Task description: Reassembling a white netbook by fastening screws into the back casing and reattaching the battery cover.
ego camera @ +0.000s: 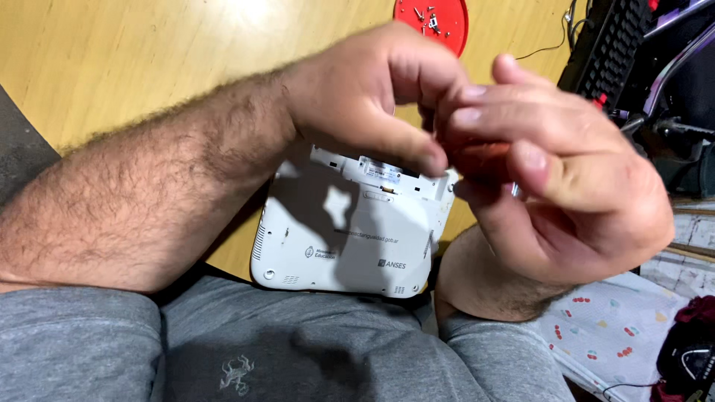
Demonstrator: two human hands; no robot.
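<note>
Grey fabric of the shirt (298, 350) fills my lower view; above it both hands meet over a white plastic small laptop (350, 238), underside up on the wooden table (112, 52). Right hand (573, 186) curls its fingers round a reddish tool handle (480, 160); left hand (372, 97) pinches its fingertips at that handle's end

Head-worn camera looks steeply down, close over the hands (477, 141) and wooden table (149, 59).

A red dish (430, 22) of screws and a black keyboard (607, 48) lie on the wooden table (112, 59).
</note>
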